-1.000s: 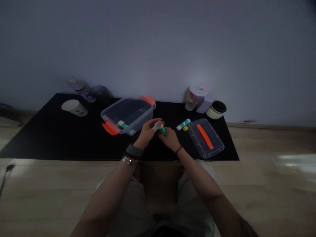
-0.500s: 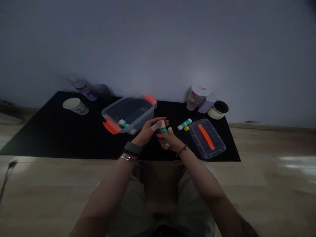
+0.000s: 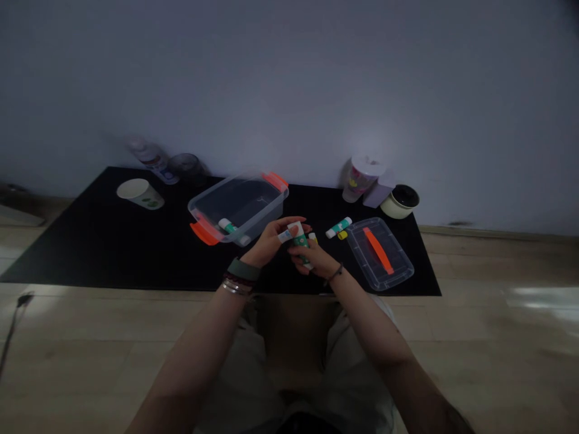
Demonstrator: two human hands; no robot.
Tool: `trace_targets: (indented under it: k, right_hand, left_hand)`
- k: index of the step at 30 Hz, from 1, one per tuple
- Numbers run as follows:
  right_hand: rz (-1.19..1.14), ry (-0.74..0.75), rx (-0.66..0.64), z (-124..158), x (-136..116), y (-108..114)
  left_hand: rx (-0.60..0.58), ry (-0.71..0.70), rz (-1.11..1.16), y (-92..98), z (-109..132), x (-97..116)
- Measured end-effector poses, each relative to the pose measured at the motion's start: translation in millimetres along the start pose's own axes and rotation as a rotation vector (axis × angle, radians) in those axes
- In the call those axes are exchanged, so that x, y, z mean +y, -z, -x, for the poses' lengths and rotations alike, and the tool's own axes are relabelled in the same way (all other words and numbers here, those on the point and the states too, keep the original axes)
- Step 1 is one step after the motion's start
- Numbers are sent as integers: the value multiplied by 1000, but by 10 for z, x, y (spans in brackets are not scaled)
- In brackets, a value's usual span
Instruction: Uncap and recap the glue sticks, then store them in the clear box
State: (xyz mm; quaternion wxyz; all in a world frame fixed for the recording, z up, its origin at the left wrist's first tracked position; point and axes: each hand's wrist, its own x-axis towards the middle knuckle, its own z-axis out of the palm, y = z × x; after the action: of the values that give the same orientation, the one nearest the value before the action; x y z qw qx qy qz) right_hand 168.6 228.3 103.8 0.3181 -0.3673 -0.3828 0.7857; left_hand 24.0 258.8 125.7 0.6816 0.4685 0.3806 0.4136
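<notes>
A green and white glue stick [image 3: 300, 240] is between my hands above the table's front part. My right hand [image 3: 316, 258] wraps its lower part. My left hand [image 3: 272, 239] is closed round the top end, its thumb, with a whitish band, pressed there. Beside my right fingers shows a small yellow thing [image 3: 313, 237], partly hidden. To the right, another glue stick [image 3: 339, 227] lies next to a yellow cap [image 3: 342, 235]. On the left, a clear plastic box [image 3: 265, 218] with orange clips stands open, a glue stick [image 3: 227, 226] inside near its front wall.
The clear lid [image 3: 362, 256] with an orange handle lies at the right of the black table [image 3: 113, 253]. Behind it stand a white pot [image 3: 397, 209], a purple box [image 3: 379, 190] and a lidded cup [image 3: 356, 182]. A paper cup [image 3: 147, 198], a bottle [image 3: 156, 163] and a dark jar [image 3: 187, 169] are at left.
The glue stick's top end has tilted slightly left, and my left thumb now lies across it. My right hand has hardly moved. Objects on the table stay put.
</notes>
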Motion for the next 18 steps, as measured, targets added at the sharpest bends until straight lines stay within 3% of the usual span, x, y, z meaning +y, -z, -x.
trace_targets:
  k: [4,9,14,18]
  right_hand:
    - [-53,-29,-105,19,-29,0]
    - [-96,-25,-32,-6,-49,-47]
    - [-146,63,89,-34,-140,-96]
    - [-199,83,256,-75,-196,-43]
  left_hand:
    - [6,-19,-2,-16,-1,25]
    - [79,-50,-108,-71,70,82]
    - [306,-227,-167,-34,190,297]
    - [536,-423,-216,296,108,637]
